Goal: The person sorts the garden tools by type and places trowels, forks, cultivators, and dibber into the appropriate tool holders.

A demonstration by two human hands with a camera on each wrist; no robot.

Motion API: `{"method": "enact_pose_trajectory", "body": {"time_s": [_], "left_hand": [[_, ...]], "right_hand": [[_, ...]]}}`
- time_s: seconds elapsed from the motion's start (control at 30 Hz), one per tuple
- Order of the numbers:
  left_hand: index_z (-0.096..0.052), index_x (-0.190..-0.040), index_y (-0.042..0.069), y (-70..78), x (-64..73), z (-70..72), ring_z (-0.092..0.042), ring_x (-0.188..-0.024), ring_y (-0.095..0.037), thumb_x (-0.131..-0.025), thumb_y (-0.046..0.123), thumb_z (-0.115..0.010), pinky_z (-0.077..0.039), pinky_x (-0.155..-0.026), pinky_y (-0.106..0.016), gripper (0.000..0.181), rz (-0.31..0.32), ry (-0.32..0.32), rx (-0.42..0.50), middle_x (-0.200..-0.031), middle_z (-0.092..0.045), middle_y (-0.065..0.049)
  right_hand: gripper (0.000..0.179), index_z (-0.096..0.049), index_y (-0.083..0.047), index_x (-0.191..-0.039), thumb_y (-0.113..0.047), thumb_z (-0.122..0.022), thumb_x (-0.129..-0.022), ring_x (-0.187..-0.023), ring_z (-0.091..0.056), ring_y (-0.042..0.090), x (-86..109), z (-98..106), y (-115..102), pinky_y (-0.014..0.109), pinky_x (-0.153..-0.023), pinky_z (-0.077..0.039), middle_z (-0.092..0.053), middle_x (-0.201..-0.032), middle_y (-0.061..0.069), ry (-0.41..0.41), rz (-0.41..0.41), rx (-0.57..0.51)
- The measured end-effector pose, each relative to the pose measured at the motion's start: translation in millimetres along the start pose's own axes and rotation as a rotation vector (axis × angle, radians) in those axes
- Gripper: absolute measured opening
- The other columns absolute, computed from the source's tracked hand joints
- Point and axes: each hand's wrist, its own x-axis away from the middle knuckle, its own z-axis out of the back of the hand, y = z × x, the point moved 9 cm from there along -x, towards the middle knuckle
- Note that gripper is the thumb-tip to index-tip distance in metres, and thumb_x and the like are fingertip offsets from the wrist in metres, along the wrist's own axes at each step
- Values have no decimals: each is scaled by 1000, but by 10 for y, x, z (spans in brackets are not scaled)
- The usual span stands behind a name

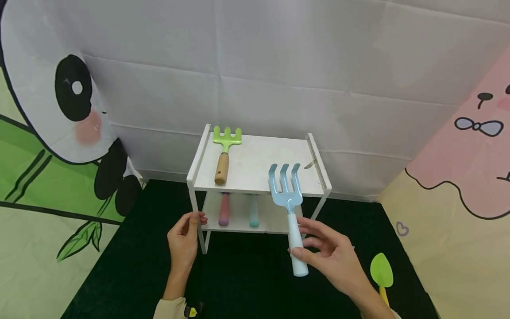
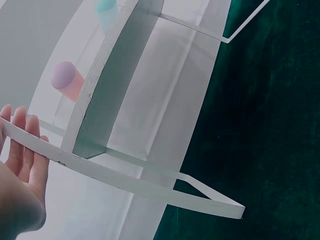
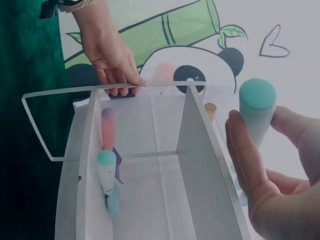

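My right hand (image 1: pixel 328 254) holds a light blue three-pronged hand fork (image 1: pixel 294 230) by its handle, prongs up, in front of the white two-tier shelf (image 1: pixel 263 159). The handle's end (image 3: pixel 258 95) faces the right wrist camera. At the shelf's front left leg (image 2: pixel 100 172), my left hand (image 1: pixel 185 241) grips the leg between thumb and fingers. A green hand fork with a wooden handle (image 1: pixel 222 168) lies at the left of the top tier. On the lower tier lie a pink-handled tool (image 1: pixel 224 210) and a teal-handled tool (image 1: pixel 254 212), their heads hidden from the head view.
On the dark green floor covering (image 1: pixel 247 274), a small green trowel (image 1: pixel 381 270) with a yellow handle lies at the lower right. White cloth (image 1: pixel 259 102) hangs behind the shelf, with printed cartoon cloths at left and right.
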Motion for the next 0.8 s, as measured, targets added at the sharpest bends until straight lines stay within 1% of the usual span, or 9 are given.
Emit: {"method": "enact_pose_trajectory", "body": {"time_s": [0.17, 0.43, 0.57, 0.8], "left_hand": [[-70, -102, -10, 6, -2, -7, -68, -85, -10, -107, 7, -53, -54, -85, -18, 24, -7, -4, 3, -93, -71, -21], [-70, -101, -11, 11, 2, -5, -69, -84, -11, -107, 4, -54, -54, -85, -19, 23, -30, 2, 9, -92, -71, -22], [-70, -101, -11, 0, 0, -3, -69, -85, -11, -107, 5, -54, -54, -86, -19, 23, -25, 3, 8, -92, -71, -24], [-70, -102, -11, -11, -4, -4, -68, -85, -11, -107, 6, -53, -54, -86, -18, 24, -13, 4, 2, -93, -71, -24]], "right_hand": [[50, -57, 3, -140, 5, -72, -92, -99, -74, 23, -109, -6, -43, 34, -88, -59, -63, -129, 24, 1, 21, -8], [49, -55, 4, -142, 3, -69, -95, -100, -73, 24, -289, -30, -110, 32, -88, -59, -61, -128, 25, -31, 33, -49], [49, -55, 3, -142, 2, -69, -96, -100, -73, 23, -394, -29, -112, 33, -87, -60, -61, -129, 23, -32, 6, -61], [49, -56, -1, -142, -8, -72, -97, -104, -73, 19, -581, -21, -103, 31, -90, -58, -64, -129, 20, -18, -79, -55]]}}
